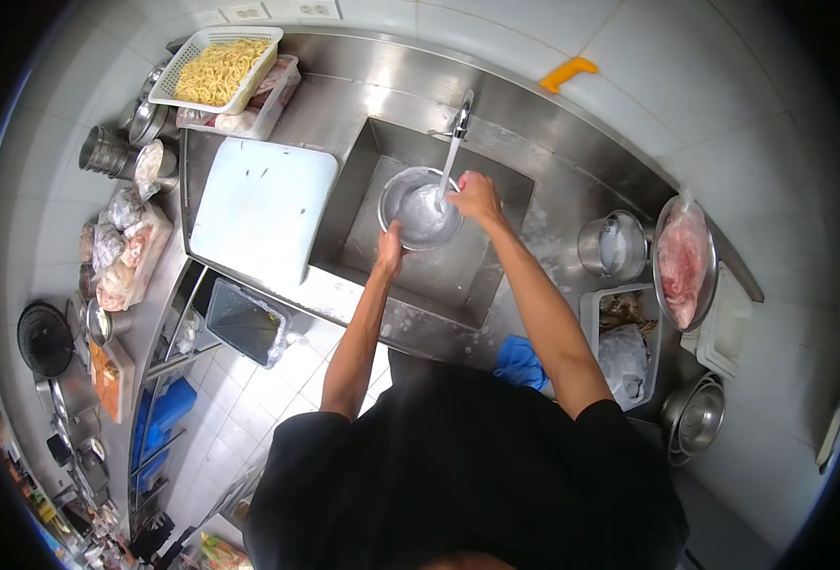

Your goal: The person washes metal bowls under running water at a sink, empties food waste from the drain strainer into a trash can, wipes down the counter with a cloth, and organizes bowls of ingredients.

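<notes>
A round metal bowl (405, 201) is held over the steel sink (353, 256), with whitish, foamy water inside. My left hand (391, 249) grips the bowl's near rim, thumb on top. From the faucet (462, 116) a stream of water (451, 161) runs down into the bowl. My right hand (478, 198) is closed at the bowl's right rim, its fingertips beside the stream. Whatever those fingers pinch is too small or hidden to make out.
Left of the sink lies a white cutting board (266, 204). Behind it stands a basket of noodles (216, 76). On the right are a metal pot (613, 245), bagged meat in a bowl (684, 261), a plastic bin (650, 380) and a blue cloth (520, 363).
</notes>
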{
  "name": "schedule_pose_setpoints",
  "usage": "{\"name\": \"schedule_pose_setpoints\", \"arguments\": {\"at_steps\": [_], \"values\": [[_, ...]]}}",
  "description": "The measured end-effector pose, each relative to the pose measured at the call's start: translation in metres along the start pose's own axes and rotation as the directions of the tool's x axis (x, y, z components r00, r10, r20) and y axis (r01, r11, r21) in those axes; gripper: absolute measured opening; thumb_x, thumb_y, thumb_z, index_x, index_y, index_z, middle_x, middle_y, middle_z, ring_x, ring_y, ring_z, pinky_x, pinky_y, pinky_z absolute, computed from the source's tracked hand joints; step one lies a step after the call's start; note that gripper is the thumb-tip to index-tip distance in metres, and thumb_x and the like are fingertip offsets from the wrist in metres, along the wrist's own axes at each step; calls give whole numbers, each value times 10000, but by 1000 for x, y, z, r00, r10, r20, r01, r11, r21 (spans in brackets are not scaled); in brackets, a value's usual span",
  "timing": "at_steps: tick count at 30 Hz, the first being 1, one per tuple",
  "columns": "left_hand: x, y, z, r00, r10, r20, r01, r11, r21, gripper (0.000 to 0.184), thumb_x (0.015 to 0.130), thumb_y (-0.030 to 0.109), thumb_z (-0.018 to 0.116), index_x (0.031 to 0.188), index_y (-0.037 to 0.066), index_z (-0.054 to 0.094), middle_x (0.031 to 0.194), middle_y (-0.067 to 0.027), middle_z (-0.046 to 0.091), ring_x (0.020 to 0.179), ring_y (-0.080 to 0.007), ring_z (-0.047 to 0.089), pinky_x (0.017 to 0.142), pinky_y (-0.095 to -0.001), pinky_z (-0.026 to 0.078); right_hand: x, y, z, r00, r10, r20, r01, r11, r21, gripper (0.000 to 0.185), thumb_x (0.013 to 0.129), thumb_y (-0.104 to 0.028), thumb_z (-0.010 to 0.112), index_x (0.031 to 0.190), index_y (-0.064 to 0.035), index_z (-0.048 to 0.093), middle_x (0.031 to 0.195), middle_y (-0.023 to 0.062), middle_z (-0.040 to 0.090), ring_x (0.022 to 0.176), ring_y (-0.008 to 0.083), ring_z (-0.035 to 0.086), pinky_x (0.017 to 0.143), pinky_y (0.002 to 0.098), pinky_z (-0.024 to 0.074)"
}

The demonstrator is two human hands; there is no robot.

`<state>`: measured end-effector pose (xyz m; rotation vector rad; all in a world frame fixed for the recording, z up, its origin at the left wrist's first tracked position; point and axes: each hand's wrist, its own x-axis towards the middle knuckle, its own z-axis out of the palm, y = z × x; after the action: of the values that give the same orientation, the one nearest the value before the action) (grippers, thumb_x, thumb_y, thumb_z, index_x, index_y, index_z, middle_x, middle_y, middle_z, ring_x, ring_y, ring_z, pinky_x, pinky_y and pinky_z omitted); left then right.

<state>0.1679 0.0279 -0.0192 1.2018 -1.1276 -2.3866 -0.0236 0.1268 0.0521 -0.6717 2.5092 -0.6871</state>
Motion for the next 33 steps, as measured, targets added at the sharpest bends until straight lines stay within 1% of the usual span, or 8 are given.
{"name": "schedule_pose_setpoints", "arguments": {"at_steps": [5,8,14,18,20,23,30,33], "values": [[3,-19,15,939,-49,339,240,801,-548,638,967,452,462,1438,38,346,1421,-143,456,1224,-325,528,977,-469,483,-27,0,-8,925,-274,-263,276,961,-30,206,741,-191,669,847,-28,600,834,174,652,841,396,628,738,457,497],[8,-26,28,930,6,367,247,729,-639,693,959,523,456,1421,14,369,1420,-123,467,1257,-311,501,1058,-487,397,-36,1,-16,968,-172,-184,187,980,66,208,764,-181,632,894,-22,600,888,192,651,867,416,615,763,443,501],[77,-73,-12,944,-235,233,264,959,-105,487,995,258,395,1341,-85,418,1294,-244,535,1123,-361,602,883,-446,579,-5,46,15,970,180,-164,-149,971,184,448,796,-162,564,1222,-24,555,1178,197,612,1069,405,591,824,425,523],[72,-58,-55,924,-383,4,382,921,80,443,956,123,346,1311,-138,392,1260,-305,524,909,-390,678,735,-417,632,8,58,37,771,251,585,-633,200,748,491,885,-188,527,1348,-36,468,1323,198,531,1149,394,563,792,429,565],[68,-60,-82,902,-426,68,424,905,40,456,932,121,354,1299,-145,403,1194,-324,554,825,-401,697,697,-417,636,15,85,67,611,-131,781,-781,-259,568,510,910,-174,515,1387,-25,413,1327,228,505,1166,402,555,816,450,584],[43,-30,-90,876,-470,114,422,858,292,488,941,145,375,1235,-245,360,1058,-330,610,822,-402,698,648,-399,637,15,94,103,471,-407,783,-791,-588,169,497,934,-227,499,1378,-20,416,1378,230,467,1116,365,589,703,387,605],[55,-44,-111,905,-423,-32,378,768,517,657,924,173,495,1386,-129,139,1119,-363,566,751,-406,700,590,-419,631,19,98,121,458,-565,686,-799,-600,40,432,968,-223,426,1351,-23,418,1407,245,447,758,190,643,491,238,457],[44,-60,-106,978,-193,-79,203,795,572,720,898,154,541,1389,-121,93,1132,-343,562,694,-387,698,591,-411,631,28,99,116,547,-242,801,-759,-546,354,379,967,-110,403,1332,-9,409,1314,242,525,718,192,647,527,244,512]]}}
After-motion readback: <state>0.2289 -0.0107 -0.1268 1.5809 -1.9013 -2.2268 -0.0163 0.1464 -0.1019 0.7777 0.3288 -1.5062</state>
